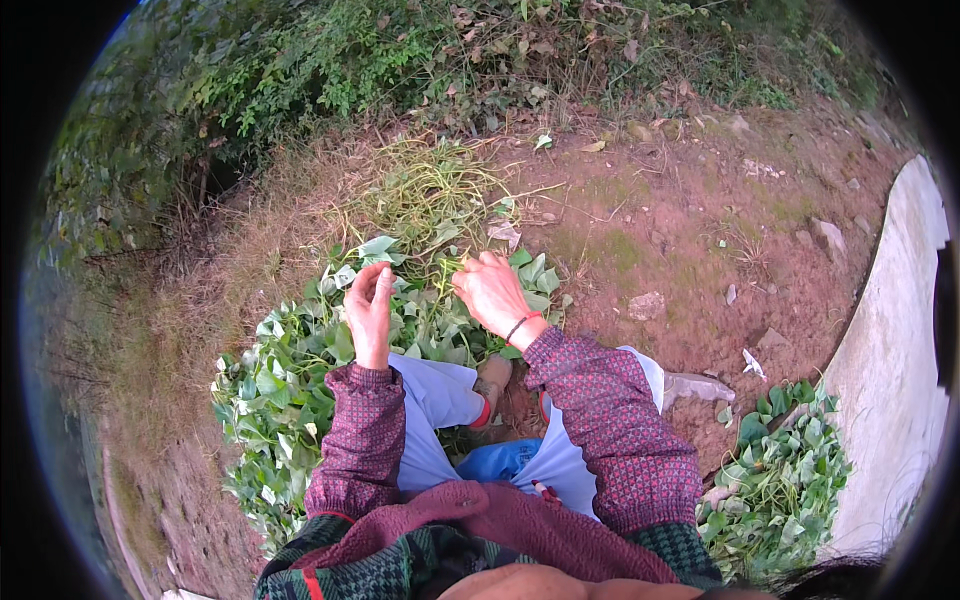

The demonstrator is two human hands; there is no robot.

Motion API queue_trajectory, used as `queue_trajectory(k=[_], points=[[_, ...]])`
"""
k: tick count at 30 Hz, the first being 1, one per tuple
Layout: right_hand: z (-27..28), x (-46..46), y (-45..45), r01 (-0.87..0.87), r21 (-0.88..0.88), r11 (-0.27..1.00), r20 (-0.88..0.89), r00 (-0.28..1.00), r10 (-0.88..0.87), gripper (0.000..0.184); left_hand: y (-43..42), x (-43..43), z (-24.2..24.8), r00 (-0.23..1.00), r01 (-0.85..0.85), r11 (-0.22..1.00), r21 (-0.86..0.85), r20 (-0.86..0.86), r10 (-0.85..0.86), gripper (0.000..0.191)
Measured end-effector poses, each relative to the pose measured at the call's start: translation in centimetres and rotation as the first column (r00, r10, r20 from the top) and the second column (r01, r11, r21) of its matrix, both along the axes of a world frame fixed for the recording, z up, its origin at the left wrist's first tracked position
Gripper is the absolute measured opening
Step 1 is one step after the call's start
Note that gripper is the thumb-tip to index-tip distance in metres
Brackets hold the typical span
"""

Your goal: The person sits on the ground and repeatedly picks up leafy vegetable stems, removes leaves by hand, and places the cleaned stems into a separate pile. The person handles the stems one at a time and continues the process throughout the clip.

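Note:
A large heap of leafy green vines [281, 382], looking like sweet potato vines, lies before me and along my left side. My left hand [369, 311] is raised above it, thumb close to the curled fingers; whether anything thin is pinched there is unclear. To its right, my right hand [496, 294] has its fingers closed on pale green stems [448, 271] over the heap. Just beyond both hands is a tangled pile of mostly leafless, yellow-green stems [431, 191].
More leafy vines [780, 480] lie at lower right beside a pale concrete edge [892, 375]. A blue object [499, 459] with writing is between my legs. Stones [646, 305] dot the reddish soil [720, 225]. Dense bushes [337, 60] border the far side.

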State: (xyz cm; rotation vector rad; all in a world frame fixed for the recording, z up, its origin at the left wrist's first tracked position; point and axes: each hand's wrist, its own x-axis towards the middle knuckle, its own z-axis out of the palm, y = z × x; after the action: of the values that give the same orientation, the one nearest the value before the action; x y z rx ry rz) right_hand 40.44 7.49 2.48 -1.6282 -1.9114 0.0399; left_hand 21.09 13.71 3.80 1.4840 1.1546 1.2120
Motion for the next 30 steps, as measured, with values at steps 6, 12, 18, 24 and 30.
queue_trajectory(k=[6,12,18,24,30], points=[[0.0,-0.4,-0.8,-0.046,-0.025,0.999,0.049,0.998,0.048,0.009,-0.5,3.9,-1.9,0.923,0.306,0.927,-0.217,-0.169,-0.345,0.034],[-0.4,-0.1,-1.6,-0.067,-0.094,0.993,0.017,0.997,0.069,0.013,-0.5,3.3,-4.7,0.920,0.392,0.750,-0.533,0.214,-0.329,0.026],[1.8,0.0,-1.7,0.007,0.241,0.970,0.112,0.993,-0.035,0.015,-0.1,3.1,-6.6,0.919,0.310,0.753,-0.581,0.387,-0.079,0.023],[1.3,-1.9,-2.9,-0.112,0.039,0.993,0.076,0.991,0.109,0.013,0.5,2.3,-7.4,0.834,0.364,0.708,-0.605,0.551,0.042,0.023],[-2.6,-4.0,-3.0,-0.056,-0.183,0.982,-0.026,0.998,0.052,0.009,0.4,2.8,-7.8,0.769,0.420,0.608,-0.674,0.620,0.157,0.013]])
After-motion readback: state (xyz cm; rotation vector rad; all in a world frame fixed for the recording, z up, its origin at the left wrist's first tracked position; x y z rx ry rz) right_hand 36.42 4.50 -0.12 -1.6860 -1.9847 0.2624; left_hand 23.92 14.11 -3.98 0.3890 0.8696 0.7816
